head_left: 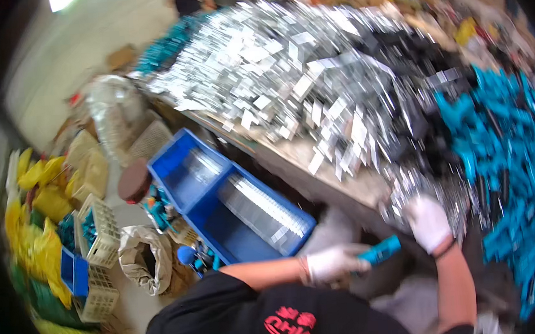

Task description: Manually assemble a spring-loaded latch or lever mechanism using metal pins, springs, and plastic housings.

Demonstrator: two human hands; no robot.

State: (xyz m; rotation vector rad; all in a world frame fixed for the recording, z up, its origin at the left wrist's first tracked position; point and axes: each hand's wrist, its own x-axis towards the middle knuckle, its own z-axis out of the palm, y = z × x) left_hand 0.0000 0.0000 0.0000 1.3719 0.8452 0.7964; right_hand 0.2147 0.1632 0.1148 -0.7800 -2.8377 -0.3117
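Note:
My left hand [336, 263], in a white glove, is closed on a teal plastic piece [382, 250], a short block-like part held in front of my body. My right hand [428, 221], also gloved in white, reaches to a heap of small silver metal pieces [430, 186] at the table's near edge. Its fingers are blurred against the heap, so I cannot see whether they grip anything. To the right of that hand lies a large pile of teal plastic parts [512, 162] with some black ones among them.
Flat silver plates [260, 62] cover much of the table [336, 177], beside black parts [405, 52]. At left stands a divided blue bin [222, 229] holding stacked plates. A paper sack [145, 262], cream crates [98, 231] and yellow bags [37, 239] crowd the floor. People stand at the far end.

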